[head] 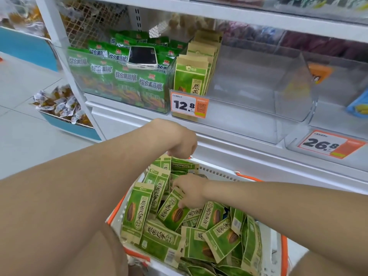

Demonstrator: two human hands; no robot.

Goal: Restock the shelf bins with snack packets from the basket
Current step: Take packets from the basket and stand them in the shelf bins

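Packets (219,238) fill the basket (219,173), right hand (192,193) pinching one, left hand (184,143) seemingly gripping its rim.

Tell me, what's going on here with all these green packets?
A person is restocking a shop shelf. Their right hand pinches a green seed packet in the basket, which is full of them. Their left hand is curled at the basket's far rim; what it grips is unclear. The clear bin above holds one row of matching packets.
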